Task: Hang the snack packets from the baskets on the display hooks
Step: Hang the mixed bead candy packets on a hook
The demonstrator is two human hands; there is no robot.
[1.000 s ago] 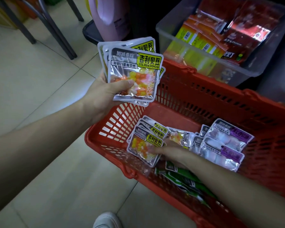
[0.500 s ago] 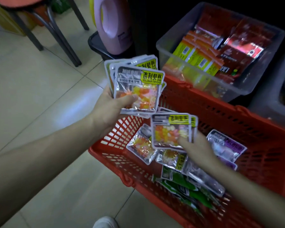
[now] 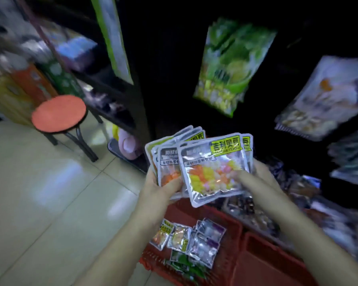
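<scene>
My left hand point(image 3: 160, 187) grips a fanned stack of silver snack packets point(image 3: 170, 159) with yellow labels and orange-yellow sweets inside. My right hand point(image 3: 254, 178) holds another such packet point(image 3: 213, 168) in front of that stack, overlapping it. Below them the red basket point(image 3: 232, 226) stands on the floor with several more packets point(image 3: 194, 240), some yellow-labelled, some purple, some green. On the dark display ahead hangs a green bag point(image 3: 229, 69), with pale bags point(image 3: 327, 96) to its right. The hooks themselves are lost in the dark and the blur.
A round orange stool point(image 3: 59, 113) on black legs stands on the pale tiled floor point(image 3: 39, 203) at left. Behind it are dark shelves with boxed goods point(image 3: 35, 79). A pink bottle point(image 3: 127, 143) sits low by the shelf foot. More packets fill a bin point(image 3: 298, 195) at right.
The view has swung up from the basket to the display. My right hand has lifted its packet out of the basket and brought it against the stack in my left hand.
</scene>
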